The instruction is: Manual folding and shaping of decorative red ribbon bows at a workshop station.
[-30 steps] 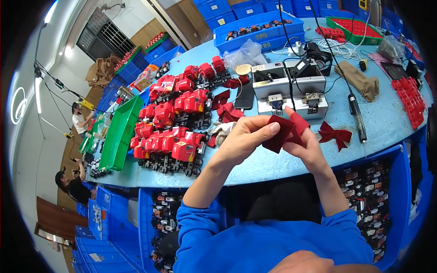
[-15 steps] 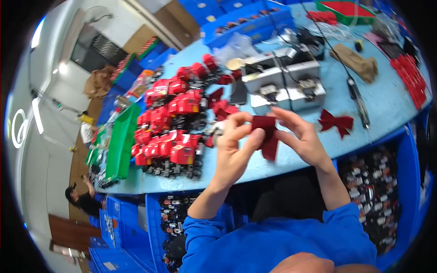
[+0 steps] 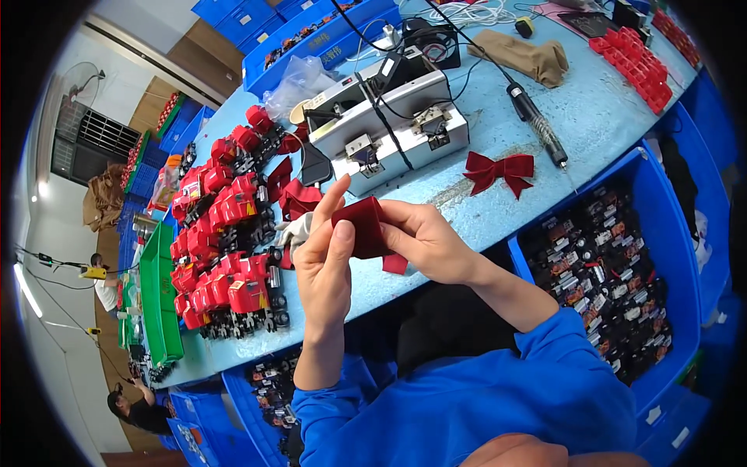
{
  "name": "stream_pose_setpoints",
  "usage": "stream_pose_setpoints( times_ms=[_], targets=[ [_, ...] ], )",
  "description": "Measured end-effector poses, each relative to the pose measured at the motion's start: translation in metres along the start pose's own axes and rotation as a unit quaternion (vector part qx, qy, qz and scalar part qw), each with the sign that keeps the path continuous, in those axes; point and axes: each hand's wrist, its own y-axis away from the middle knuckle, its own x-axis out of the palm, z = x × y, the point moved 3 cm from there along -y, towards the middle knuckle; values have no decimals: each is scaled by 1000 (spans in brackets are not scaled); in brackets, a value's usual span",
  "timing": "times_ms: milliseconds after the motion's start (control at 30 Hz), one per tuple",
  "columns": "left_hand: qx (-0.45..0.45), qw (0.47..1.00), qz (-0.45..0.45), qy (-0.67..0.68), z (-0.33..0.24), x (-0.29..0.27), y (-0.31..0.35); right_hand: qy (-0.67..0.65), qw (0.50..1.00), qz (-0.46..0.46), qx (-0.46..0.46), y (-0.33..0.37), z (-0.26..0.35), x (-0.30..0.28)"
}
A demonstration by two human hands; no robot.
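A piece of dark red velvet ribbon [image 3: 361, 232] is held up in front of me, just above the near edge of the table. My left hand [image 3: 323, 268] pinches it at its left side, thumb across the front and index finger raised. My right hand [image 3: 428, 243] grips its right side between thumb and fingers. A lower end of the ribbon hangs beneath the right fingers. Right of my hands lies a tied red velvet bow [image 3: 499, 173]. More red ribbon pieces [image 3: 297, 198] rest left of a white metal box [image 3: 401, 128] with latch-like fittings.
Rows of red toy trucks [image 3: 222, 226] stand at the left beside a green tray [image 3: 158, 292]. A corded electric screwdriver [image 3: 537, 124] lies right of the box. A blue bin [image 3: 669, 272] of small parts sits below the table's edge. Two people are far left.
The view has swung, so the table things appear shifted left. Both hands still hold the ribbon; it is now turned with a broad face showing, and the right fingers have closed in on it.
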Motion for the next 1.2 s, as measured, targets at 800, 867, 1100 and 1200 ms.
stream_pose_setpoints(
  times_ms=[800, 867, 1100, 1200],
  targets=[
    [-103, 980, -47, 164, 21, -4, 8, -53, 989, -12, 136, -1, -14, -14],
    [-117, 978, -36, 167, 19, -2, 7, -82, 986, -13, 146, 0, -13, -16],
    [-116, 972, -48, 198, 18, 4, 5, -164, 975, 6, 152, 2, -16, -20],
    [-104, 981, -70, 149, 15, 7, 6, -203, 969, 9, 140, 1, -11, -13]
  ],
)
